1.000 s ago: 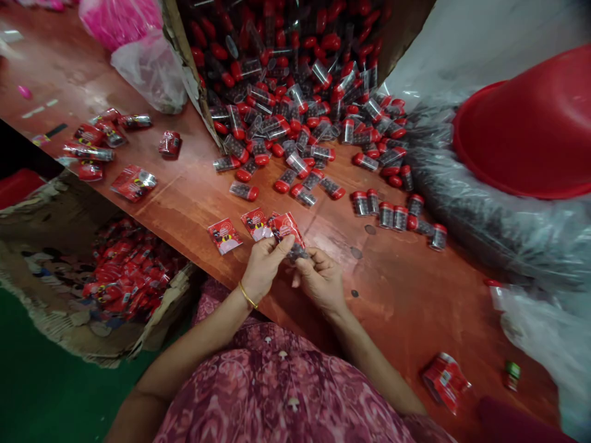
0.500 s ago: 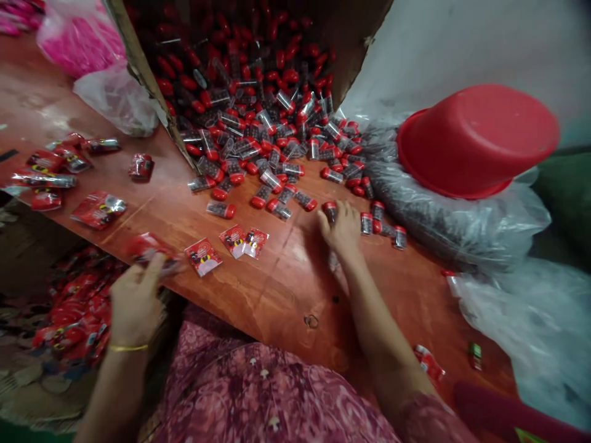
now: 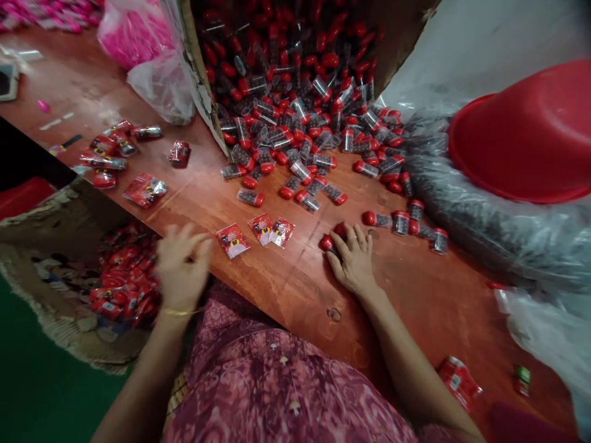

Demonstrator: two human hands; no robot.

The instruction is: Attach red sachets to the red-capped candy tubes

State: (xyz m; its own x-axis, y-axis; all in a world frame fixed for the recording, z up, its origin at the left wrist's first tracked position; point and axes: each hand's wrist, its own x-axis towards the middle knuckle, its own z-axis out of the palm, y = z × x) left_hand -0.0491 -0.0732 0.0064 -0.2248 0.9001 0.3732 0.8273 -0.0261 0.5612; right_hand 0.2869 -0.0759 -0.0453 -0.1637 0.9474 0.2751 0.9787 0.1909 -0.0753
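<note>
Above the table's front edge is my left hand [image 3: 182, 264], smeared by motion, its fingers apart and nothing visible in them. Three flat red printed packets lie to its right, the nearest packet [image 3: 233, 240] close to the edge. My right hand [image 3: 354, 261] rests on the table with fingers bent over two small red-capped tubes [image 3: 328, 243], whose bodies it largely hides. Several more clear tubes with red caps and dark contents [image 3: 250, 197] are scattered ahead of it, spilling from a cardboard box [image 3: 203, 80].
Filled red packets [image 3: 146, 191] lie at the left; a carton [image 3: 69, 344] below the edge holds many more. On the right, a red tub [image 3: 530, 135] sits on a plastic bag of dark material [image 3: 466, 234]. Pink-filled bags [image 3: 136, 37] stand at the back left.
My left hand no longer holds the red packet and has moved right. My right hand has drawn tubes nearer, away from the pile. The view has shifted left.
</note>
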